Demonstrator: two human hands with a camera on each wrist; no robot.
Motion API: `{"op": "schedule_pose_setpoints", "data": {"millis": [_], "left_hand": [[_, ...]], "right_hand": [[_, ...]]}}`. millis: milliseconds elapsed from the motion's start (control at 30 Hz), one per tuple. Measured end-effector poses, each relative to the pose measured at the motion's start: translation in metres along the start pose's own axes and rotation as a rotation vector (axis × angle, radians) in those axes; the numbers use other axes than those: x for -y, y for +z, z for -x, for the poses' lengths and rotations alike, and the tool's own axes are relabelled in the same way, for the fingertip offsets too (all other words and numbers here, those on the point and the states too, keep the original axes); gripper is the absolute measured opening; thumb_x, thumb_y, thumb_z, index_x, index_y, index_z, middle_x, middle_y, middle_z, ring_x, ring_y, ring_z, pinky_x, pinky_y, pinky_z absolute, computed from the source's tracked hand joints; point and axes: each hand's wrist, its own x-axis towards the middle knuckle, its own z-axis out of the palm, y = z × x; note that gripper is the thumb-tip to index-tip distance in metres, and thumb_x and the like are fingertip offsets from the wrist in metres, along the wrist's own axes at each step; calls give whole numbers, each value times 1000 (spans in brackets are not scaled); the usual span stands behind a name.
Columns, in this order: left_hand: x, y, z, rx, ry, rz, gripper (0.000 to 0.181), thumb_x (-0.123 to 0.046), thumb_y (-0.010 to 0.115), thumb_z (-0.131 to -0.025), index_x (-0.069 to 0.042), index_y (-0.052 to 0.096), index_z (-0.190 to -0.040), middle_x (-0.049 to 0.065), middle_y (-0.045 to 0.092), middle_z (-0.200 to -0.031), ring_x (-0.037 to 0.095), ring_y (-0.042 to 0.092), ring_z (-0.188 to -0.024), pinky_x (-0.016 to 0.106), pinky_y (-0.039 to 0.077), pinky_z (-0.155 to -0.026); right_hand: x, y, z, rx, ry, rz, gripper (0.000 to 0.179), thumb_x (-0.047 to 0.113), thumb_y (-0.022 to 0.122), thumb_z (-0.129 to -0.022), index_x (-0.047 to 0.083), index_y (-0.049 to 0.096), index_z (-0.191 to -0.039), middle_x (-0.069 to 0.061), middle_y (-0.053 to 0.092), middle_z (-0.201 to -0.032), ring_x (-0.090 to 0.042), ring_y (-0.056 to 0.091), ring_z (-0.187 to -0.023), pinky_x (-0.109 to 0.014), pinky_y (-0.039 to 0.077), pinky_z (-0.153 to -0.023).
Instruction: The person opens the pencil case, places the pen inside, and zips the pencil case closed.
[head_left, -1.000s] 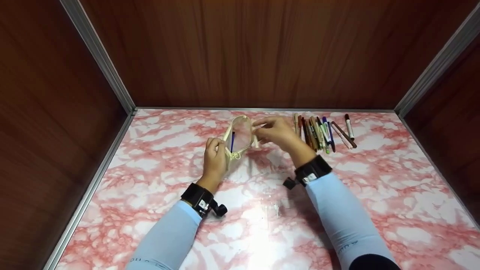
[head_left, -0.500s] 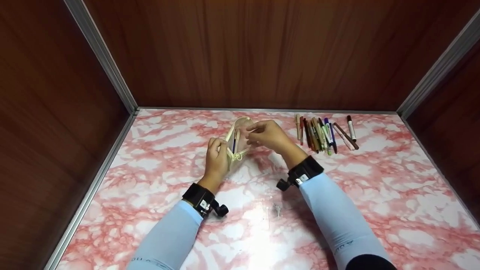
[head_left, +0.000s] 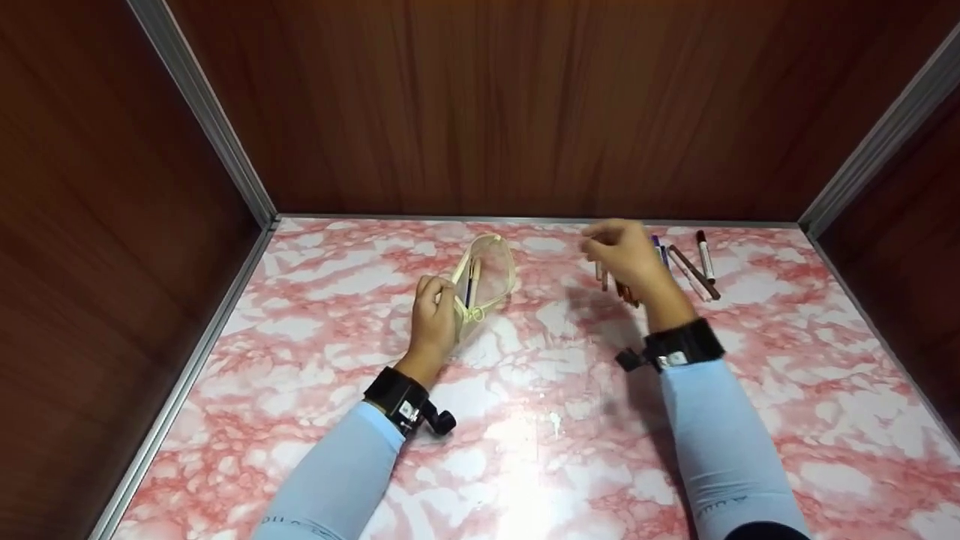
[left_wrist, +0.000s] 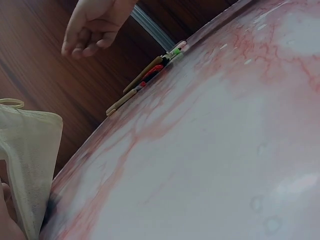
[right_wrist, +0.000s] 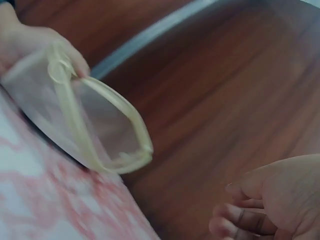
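Two pens show inside the mesh pouch (left_wrist: 39, 150), a dark blue pen (head_left: 469, 291) and a tan pen (head_left: 476, 276), so we judge the packing only just begun. We have the pouch near the middle of the surface's (head_left: 337, 375) far edge, mouth gaping; the left hand (head_left: 433, 315) grips its side. We see the right hand (head_left: 626, 247) above the row, fingers loosely bent, nothing visible in them. Left to do, we reckon: the loose pens toward the far right corner, including a brown pen (head_left: 694, 271) and a dark-capped marker (head_left: 706, 259). Some are hidden under that hand, so we can't count them. Closing the pouch likely remains too.
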Motion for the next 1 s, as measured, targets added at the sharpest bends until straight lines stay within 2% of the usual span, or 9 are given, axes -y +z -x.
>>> {"op": "schedule_pose_setpoints", "data": {"millis": [67, 200, 300, 500, 733, 1000], "left_hand": [[0, 1, 2, 4, -2, -1, 18, -1, 57, -107, 11, 68, -100, 14, 57, -108, 20, 56, -106, 27, 47, -97], [0, 1, 3, 9, 8, 8, 17, -1, 57, -107, 9, 68, -99, 14, 58, -108, 22, 57, -106, 28, 48, -97], [1, 1, 2, -1, 17, 16, 17, -3, 57, -107, 6, 68, -97, 13, 58, -108, 22, 57, -106, 29, 48, -97], [3, 0, 2, -10, -15, -1, 19, -9, 56, -108, 1, 67, -96, 8, 57, -107, 20, 57, -105, 29, 49, -96], [-3, -2, 2, 16, -13, -13, 18, -3, 57, -108, 7, 67, -97, 14, 57, -108, 19, 56, -106, 28, 48, -98], [-2, -2, 2, 10, -17, -13, 16, -2, 60, -107, 6, 69, -96, 16, 58, -109, 18, 56, -105, 28, 48, -98]], "right_hand": [[-7, -14, 5, -28, -9, 53, 31, 18, 72, -107, 0, 80, -130, -25, 82, -125, -14, 73, -96, -22, 56, -80], [-20, -36, 11, -95, 32, 155, 34, 26, 72, -108, 2, 80, -132, -23, 81, -130, -26, 71, -109, -28, 53, -85], [-30, -49, 13, -139, 71, 196, 38, 26, 70, -110, 1, 78, -136, -26, 79, -133, -36, 72, -115, -39, 56, -91], [-58, -74, 14, -200, 122, 254, 41, 23, 64, -110, -6, 74, -138, -33, 74, -137, -46, 70, -124, -60, 56, -108], [-94, -98, 22, -164, 218, 360, 53, 30, 60, -113, -9, 66, -149, -36, 64, -153, -56, 60, -141, -70, 46, -121], [-118, -100, 26, -119, 325, 344, 64, 39, 58, -116, -8, 54, -160, -38, 58, -157, -57, 58, -141, -72, 46, -121]]}}
